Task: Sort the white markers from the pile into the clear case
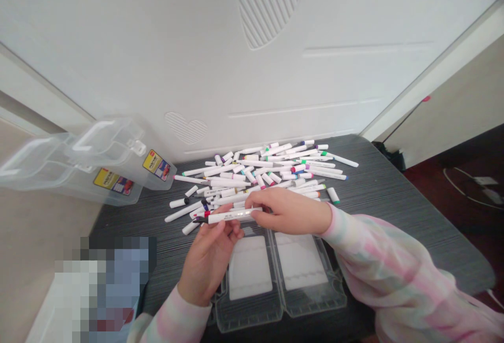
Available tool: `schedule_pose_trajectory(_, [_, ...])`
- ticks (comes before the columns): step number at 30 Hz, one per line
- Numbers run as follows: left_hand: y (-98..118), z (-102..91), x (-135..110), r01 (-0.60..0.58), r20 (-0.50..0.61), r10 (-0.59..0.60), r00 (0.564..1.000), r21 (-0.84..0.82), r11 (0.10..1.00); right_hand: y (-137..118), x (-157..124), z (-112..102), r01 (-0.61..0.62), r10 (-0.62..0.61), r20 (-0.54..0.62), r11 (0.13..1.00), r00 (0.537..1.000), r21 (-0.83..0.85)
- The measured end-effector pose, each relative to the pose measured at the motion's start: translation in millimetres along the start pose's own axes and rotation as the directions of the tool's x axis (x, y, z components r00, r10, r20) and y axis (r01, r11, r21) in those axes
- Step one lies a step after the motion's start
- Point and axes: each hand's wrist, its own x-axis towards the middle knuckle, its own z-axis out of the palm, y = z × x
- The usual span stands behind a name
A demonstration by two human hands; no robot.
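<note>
A white marker (232, 216) with a dark tip at its left end lies crosswise between both hands. My left hand (208, 259) grips it from below with curled fingers. From the right, my right hand (287, 210) pinches the marker's right end. Both hands hover over two clear plastic trays (311, 301) with white inserts, which sit at the near edge of the dark table (378, 190). Just beyond the hands lies a pile of several white markers (268, 172) with coloured caps. Pastel striped sleeves cover both arms.
A clear plastic case (106, 162) with yellow labels lies tilted at the table's left back corner. A white panelled wall stands behind the table. A blurred-out patch sits at the lower left. Cables lie on the dark floor at the right.
</note>
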Motion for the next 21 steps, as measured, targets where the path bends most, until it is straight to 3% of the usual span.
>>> schedule_pose_trajectory(21, [1.5,1.3,0.2,0.007,-0.017,-0.007,1.000,0.011,1.000,1.2,-0.5,0.5,0.011,-0.011,-0.010,1.000,1.000,-0.022])
